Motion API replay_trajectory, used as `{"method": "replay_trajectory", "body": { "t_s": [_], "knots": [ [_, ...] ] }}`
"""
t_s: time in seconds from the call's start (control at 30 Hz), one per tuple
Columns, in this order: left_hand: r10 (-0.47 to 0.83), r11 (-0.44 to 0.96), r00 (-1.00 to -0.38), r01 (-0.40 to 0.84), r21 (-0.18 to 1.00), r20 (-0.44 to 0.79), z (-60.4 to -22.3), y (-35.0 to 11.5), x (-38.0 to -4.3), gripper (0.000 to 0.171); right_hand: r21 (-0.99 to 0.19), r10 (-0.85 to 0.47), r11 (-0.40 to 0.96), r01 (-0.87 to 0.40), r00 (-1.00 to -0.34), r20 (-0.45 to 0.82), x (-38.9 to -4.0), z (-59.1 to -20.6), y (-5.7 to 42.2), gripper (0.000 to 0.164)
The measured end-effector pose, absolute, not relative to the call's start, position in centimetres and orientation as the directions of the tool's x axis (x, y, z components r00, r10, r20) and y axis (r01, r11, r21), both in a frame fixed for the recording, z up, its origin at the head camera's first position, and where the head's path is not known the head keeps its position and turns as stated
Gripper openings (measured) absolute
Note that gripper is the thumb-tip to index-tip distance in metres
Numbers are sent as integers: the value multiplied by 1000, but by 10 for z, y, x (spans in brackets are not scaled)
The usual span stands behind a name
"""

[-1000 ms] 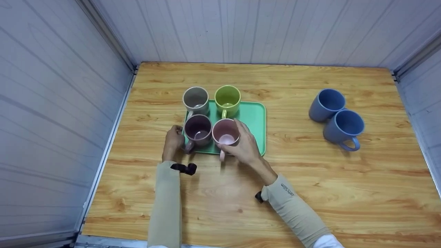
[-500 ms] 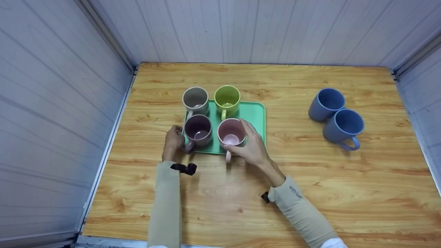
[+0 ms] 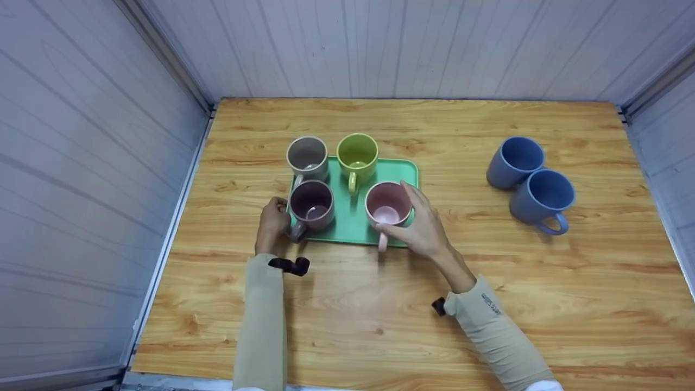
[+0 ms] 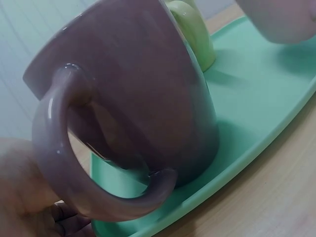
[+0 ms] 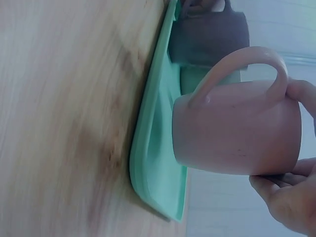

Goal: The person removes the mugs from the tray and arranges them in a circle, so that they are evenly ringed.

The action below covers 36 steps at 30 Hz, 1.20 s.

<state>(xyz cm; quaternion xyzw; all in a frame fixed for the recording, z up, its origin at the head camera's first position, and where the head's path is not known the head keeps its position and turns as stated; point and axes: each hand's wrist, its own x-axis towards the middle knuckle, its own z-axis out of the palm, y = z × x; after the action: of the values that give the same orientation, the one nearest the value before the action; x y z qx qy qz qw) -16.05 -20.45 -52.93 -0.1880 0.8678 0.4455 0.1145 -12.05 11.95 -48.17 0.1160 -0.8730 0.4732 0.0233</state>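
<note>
My right hand [image 3: 426, 225] grips a pink mug [image 3: 386, 214] near its rim, thumb and fingers on opposite sides. In the right wrist view a gap shows between the mug's base and the green tray [image 3: 350, 231], so it hangs just above the tray's right half. My left hand [image 3: 275, 220] holds the tray's left edge with curled fingers, which the dark purple mug [image 4: 138, 94] partly hides in the left wrist view. That mug stands at the tray's front left. Behind it are a grey mug [image 3: 307, 155] and a yellow-green mug [image 3: 357, 155].
Two blue mugs, one behind [image 3: 502, 171] and one in front [image 3: 529, 203], stand close together on the wooden table [image 3: 380, 326] at the right. White panel walls [image 3: 336, 49] rise at the back and on both sides.
My right hand has carried the pink mug rightward, away from the purple mug, over the tray's right half. My left hand, the tray and the other mugs have stayed put.
</note>
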Motion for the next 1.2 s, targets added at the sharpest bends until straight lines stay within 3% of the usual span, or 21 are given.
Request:
{"method": "replay_trajectory", "body": {
  "t_s": [1.2],
  "knots": [
    [-218,525,-898,-439,729,-383,-527,-205,-160,37,-808,-5,572,-143,-985,171,-97,-478,211,98]
  ]
}}
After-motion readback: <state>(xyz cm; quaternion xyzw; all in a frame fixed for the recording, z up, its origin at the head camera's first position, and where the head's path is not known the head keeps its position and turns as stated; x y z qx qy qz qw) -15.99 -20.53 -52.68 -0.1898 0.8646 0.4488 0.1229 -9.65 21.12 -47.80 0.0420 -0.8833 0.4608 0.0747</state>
